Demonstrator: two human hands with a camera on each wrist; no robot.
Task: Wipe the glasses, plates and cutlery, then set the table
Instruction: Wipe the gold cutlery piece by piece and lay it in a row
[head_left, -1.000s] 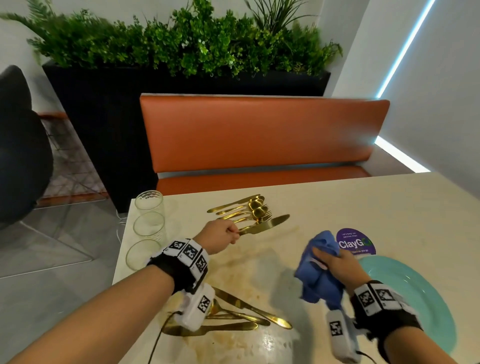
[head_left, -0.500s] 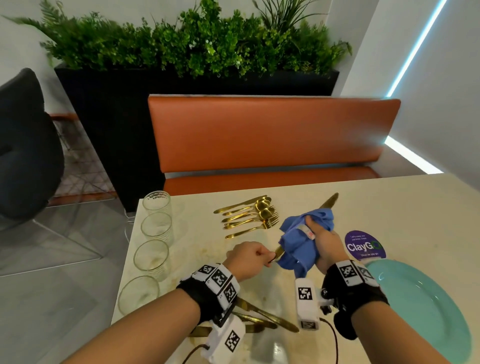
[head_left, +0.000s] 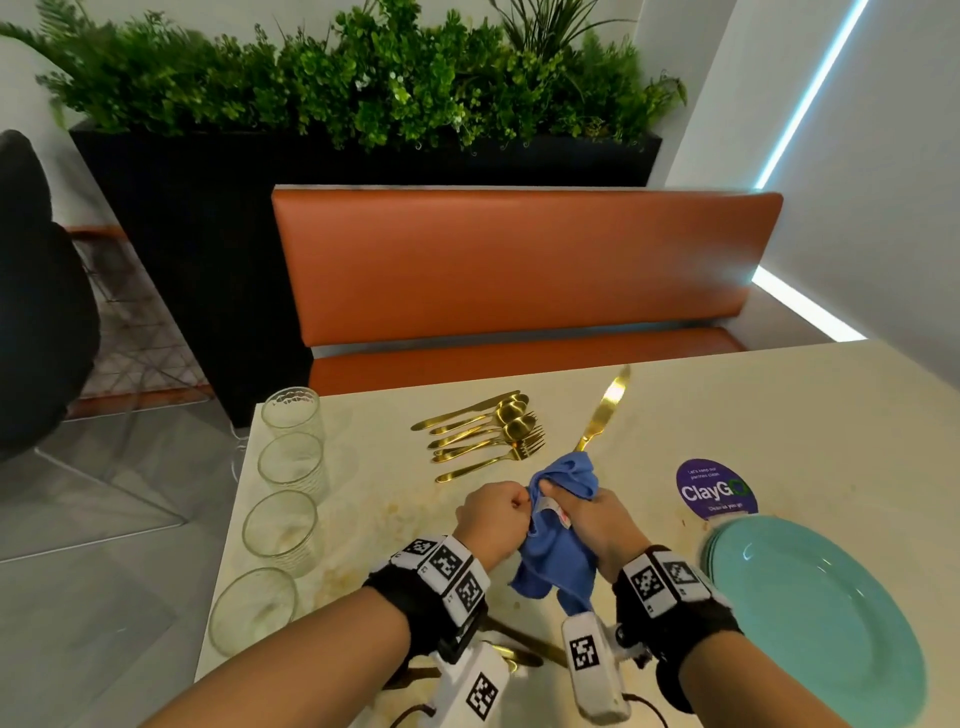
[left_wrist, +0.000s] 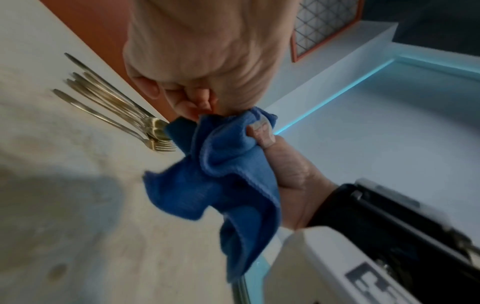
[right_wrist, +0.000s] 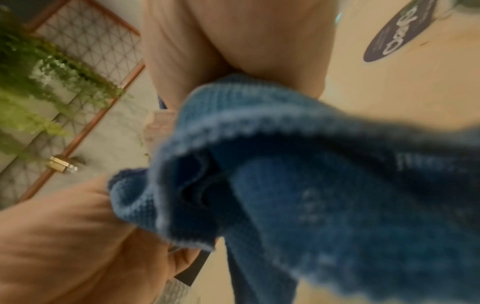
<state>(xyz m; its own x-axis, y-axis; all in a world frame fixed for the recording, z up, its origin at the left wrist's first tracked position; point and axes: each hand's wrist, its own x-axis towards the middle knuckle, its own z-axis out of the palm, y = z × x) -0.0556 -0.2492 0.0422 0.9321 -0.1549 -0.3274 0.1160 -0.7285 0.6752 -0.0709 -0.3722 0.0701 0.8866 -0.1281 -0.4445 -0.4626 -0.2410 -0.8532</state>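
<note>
A gold knife (head_left: 605, 410) points away from me over the table, its blade free and its handle hidden in a blue cloth (head_left: 563, 525) (left_wrist: 221, 174) (right_wrist: 298, 185). My left hand (head_left: 498, 514) (left_wrist: 197, 86) is a fist gripping the knife's handle end beside the cloth. My right hand (head_left: 587, 514) grips the cloth wrapped round the knife. A pile of gold spoons and forks (head_left: 493, 431) (left_wrist: 124, 107) lies further back on the table (head_left: 779, 415). Stacked teal plates (head_left: 831, 623) sit at the right, several glasses (head_left: 283, 525) along the left edge.
More gold cutlery (head_left: 519, 649) lies near the front edge, partly hidden under my wrists. A purple round sticker (head_left: 716, 489) (right_wrist: 400, 30) is on the table behind the plates. The tabletop shows brownish smears. An orange bench (head_left: 519, 270) stands behind the table.
The left hand lifted the knife off the pile and drew it toward me. The right hand brought the cloth over and slid it down the knife until both hands met.
</note>
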